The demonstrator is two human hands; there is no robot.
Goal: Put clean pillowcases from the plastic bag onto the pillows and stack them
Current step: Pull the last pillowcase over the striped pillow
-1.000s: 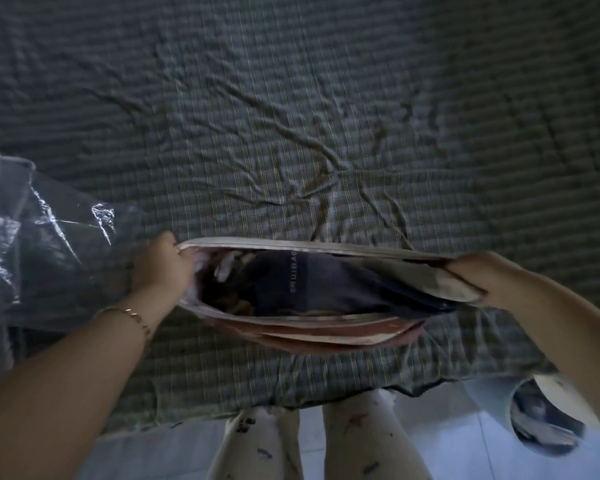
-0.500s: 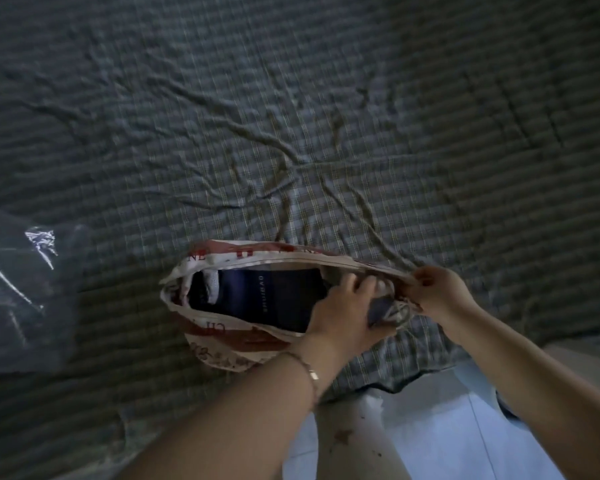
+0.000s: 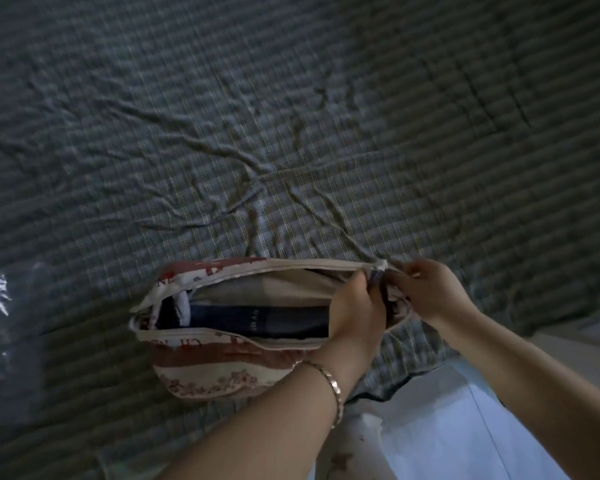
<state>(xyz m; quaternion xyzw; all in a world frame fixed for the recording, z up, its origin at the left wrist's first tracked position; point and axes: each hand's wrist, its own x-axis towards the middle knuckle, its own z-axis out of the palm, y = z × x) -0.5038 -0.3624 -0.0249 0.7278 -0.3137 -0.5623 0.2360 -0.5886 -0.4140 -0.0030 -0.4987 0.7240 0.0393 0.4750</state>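
Note:
A cream and red printed pillowcase (image 3: 215, 362) lies on the bed near its front edge, its long side gaping. Inside it shows a dark blue pillow (image 3: 257, 322). My left hand (image 3: 355, 313) pinches the pillowcase opening at its right end, fingers curled on the fabric. My right hand (image 3: 430, 292) pinches the same right corner from the other side, close against the left hand. A clear plastic bag (image 3: 0, 327) lies at the far left of the bed, partly out of frame.
A wrinkled grey-green checked bedsheet (image 3: 291, 133) covers the whole bed. The bed's front edge runs along the lower right, with pale floor tiles (image 3: 458, 427) below it. My patterned trouser leg (image 3: 354, 452) shows at the bottom.
My left hand left the pillowcase's left end and crossed to its right corner beside my right hand. The opening has narrowed at the right. The view shifted, so the plastic bag sits further left.

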